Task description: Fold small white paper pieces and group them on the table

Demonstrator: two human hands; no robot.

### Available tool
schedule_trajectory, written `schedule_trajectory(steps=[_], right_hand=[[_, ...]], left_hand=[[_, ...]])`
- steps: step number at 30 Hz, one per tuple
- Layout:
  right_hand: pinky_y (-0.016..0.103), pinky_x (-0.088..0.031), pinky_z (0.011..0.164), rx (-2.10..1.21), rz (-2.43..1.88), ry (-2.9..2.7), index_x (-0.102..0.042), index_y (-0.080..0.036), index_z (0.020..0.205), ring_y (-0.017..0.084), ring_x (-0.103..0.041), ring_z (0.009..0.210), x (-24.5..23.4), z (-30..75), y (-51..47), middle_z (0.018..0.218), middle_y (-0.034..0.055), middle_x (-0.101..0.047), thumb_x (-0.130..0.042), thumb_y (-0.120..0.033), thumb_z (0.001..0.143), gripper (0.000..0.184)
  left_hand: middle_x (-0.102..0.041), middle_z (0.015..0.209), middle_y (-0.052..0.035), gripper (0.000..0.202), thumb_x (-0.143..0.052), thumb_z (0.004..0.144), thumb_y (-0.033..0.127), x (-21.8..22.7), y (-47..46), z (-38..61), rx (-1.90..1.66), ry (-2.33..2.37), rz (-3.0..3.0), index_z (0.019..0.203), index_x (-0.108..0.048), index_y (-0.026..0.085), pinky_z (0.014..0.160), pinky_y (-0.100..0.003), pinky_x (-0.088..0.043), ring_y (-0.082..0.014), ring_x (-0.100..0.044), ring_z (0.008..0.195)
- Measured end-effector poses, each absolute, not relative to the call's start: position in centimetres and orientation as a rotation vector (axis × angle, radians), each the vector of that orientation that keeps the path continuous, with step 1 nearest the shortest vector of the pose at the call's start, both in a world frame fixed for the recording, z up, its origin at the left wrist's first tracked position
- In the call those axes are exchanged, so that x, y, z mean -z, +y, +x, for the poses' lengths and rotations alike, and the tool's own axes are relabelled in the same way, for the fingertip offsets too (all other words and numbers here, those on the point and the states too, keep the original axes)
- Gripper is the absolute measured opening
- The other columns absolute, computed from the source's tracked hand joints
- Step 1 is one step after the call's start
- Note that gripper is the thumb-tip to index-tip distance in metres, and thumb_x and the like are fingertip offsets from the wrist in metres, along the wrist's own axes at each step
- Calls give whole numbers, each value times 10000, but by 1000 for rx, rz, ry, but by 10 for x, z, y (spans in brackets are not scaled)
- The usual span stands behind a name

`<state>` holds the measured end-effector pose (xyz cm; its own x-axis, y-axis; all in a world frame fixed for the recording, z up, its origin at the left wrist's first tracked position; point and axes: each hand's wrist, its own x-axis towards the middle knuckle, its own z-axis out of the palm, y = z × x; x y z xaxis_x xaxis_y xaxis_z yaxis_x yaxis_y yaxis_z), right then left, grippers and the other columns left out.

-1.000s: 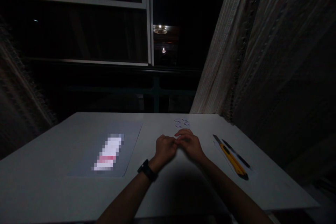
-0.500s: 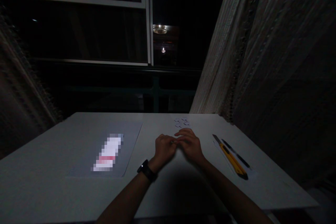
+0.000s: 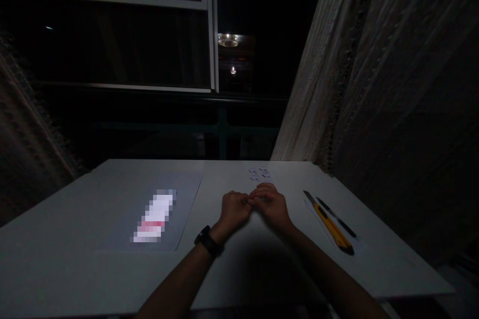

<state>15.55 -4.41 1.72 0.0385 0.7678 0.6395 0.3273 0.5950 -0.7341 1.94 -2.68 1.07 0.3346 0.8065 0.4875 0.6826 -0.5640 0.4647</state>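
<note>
My left hand [image 3: 235, 210], with a dark watch [image 3: 208, 242] on its wrist, is closed above the middle of the white table [image 3: 232, 279]. Fingertip to fingertip with it, my right hand [image 3: 272, 205] is bent into a pinch. Whatever lies between the fingers is too small and dark to name. Just beyond the hands, several small marked paper pieces [image 3: 259, 174] lie in a cluster. To the right rest a yellow utility knife [image 3: 331, 227] with its blade out and a black pen [image 3: 339, 219], both partly over white paper.
A sheet of paper [image 3: 187, 219] lies on the left of the table, bearing a bright phone-like screen [image 3: 155, 214] that is blurred out. Behind the table are a dark window [image 3: 130, 50] and a light curtain [image 3: 310, 75]. The room is dim.
The fingers of my right hand have curled in a little closer to my left fingertips. The paper pieces, knife and pen stay where they were.
</note>
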Motion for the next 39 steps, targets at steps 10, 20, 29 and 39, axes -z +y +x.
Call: schedule_trajectory(steps=[10, 20, 29, 39], right_hand=[[297, -437, 643, -753, -998, -1407, -424, -229, 778, 165, -582, 618, -13, 155, -44, 596, -48, -579, -708, -268, 588, 344], [312, -453, 705, -641, -950, -1483, -501, -211, 804, 164, -595, 702, -14, 155, -45, 771, -10, -585, -725, -220, 561, 331], [415, -389, 903, -624, -921, -1458, -524, -216, 773, 147, -610, 620, -17, 156, -48, 598, -64, -586, -724, -193, 566, 289], [435, -400, 910, -732, -879, -1415, -532, -206, 756, 143, -617, 615, -19, 155, -47, 655, -33, -639, -745, -212, 549, 297]], left_hand=[[-667, 645, -69, 229, -490, 774, 264, -11, -29, 18, -1043, 1325, 2532, 714, -695, 181, 662, -289, -338, -171, -571, 622], [-691, 697, -54, 151, -561, 725, 243, -9, -28, 19, -1126, 1288, 2445, 734, -700, 186, 670, -285, -367, -165, -601, 645], [-701, 734, -41, 147, -563, 730, 216, -5, -29, 20, -1327, 1092, 2444, 775, -703, 208, 684, -281, -393, -156, -625, 679], [-682, 652, -53, 143, -582, 700, 246, -9, -28, 21, -1238, 1145, 2259, 693, -708, 179, 646, -276, -380, -165, -595, 620]])
